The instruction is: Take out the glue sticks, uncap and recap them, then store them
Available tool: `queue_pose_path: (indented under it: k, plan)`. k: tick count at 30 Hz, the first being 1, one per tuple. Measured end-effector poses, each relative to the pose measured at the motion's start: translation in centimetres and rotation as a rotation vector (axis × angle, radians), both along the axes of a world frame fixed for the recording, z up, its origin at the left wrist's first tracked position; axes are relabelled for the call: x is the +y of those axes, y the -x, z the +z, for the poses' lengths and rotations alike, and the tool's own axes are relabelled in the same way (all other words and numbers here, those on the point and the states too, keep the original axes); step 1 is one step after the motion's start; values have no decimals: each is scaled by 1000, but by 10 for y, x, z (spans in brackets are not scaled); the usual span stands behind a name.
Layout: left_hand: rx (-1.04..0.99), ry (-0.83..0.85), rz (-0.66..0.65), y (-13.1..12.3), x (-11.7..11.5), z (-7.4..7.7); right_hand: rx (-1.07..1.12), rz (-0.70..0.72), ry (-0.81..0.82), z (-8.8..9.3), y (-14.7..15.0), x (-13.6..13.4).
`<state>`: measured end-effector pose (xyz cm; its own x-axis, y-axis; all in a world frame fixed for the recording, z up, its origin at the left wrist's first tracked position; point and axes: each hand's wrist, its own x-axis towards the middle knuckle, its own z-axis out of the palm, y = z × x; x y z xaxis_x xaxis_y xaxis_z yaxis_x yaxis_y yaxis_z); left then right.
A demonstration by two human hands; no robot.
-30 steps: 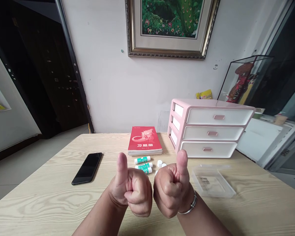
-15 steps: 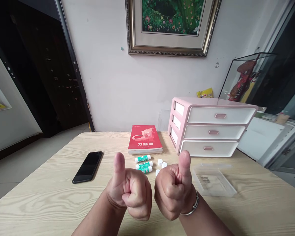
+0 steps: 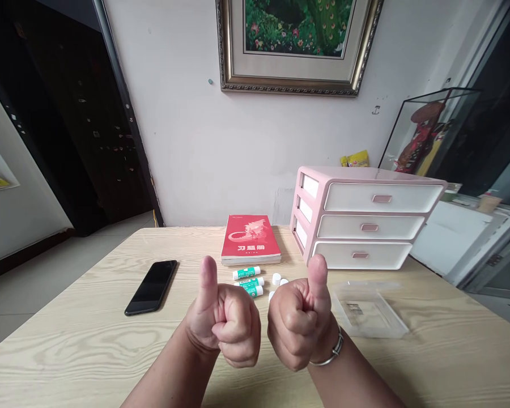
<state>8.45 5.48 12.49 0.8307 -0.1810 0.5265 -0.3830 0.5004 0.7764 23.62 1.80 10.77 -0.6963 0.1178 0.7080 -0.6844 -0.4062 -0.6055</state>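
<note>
My left hand (image 3: 223,320) and my right hand (image 3: 300,323) are both held up as fists with the thumbs pointing up, side by side above the wooden table (image 3: 68,351). Neither holds anything. A silver bracelet (image 3: 334,352) circles my right wrist. Just beyond the hands lie three green-and-white glue sticks (image 3: 247,281) without caps, and small white caps (image 3: 277,279) lie loose next to them, partly hidden by my right hand.
A red book (image 3: 250,239) lies behind the glue sticks. A pink three-drawer organizer (image 3: 361,218) stands at the right, all drawers closed. A clear plastic tray (image 3: 368,310) lies in front of it. A black phone (image 3: 152,287) lies at the left.
Both fists have stayed thumbs-up and have risen slightly in the picture; the camera has tilted a little. Nothing on the table has moved.
</note>
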Motion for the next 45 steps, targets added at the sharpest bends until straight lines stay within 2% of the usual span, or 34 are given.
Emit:
queue_pose_path:
  k: [6, 8, 9, 11, 14, 16, 17, 18, 19, 21, 24, 28, 32, 39, 45]
  plan:
    - [22, 7, 44, 0, 6, -6, -49, -82, 41, -6, -7, 6]
    - [34, 22, 93, -1, 13, -11, -112, -198, 82, -5, -13, 7]
    - [49, 32, 149, -1, 17, -13, -160, -299, 109, -3, -17, 7]
    - [127, 52, 358, 0, 27, -16, -282, -611, 191, 2, -26, 9]
    - [339, -5, 904, 2, 42, -17, -512, -1306, 322, 4, -41, 14]
    - [513, -188, 1292, 2, 49, -18, -721, -1782, 310, -2, -49, 18]
    - [601, -325, 1444, 2, 52, -20, -852, -1970, 256, -7, -53, 19]
    - [690, -481, 1552, 2, 53, -23, -997, -2102, 180, -13, -55, 20]
    - [774, -645, 1611, 0, 55, -27, -1154, -2167, 94, -19, -57, 20]
    - [884, -954, 1619, -4, 55, -37, -1442, -2167, -78, -30, -56, 18]
    - [930, -1321, 1521, -12, 50, -56, -1703, -2069, -310, -43, -48, 9]
    - [928, -1610, 1467, -22, 40, -74, -1848, -1996, -556, -58, -35, 2]
    - [933, -1701, 1489, -27, 36, -83, -1902, -1994, -612, -73, -31, 6]
    - [962, -1741, 1486, -28, 38, -88, -1882, -1926, -569, -89, -35, 15]
    - [963, -1744, 1467, -29, 37, -87, -1682, -1975, -331, -89, -45, 23]
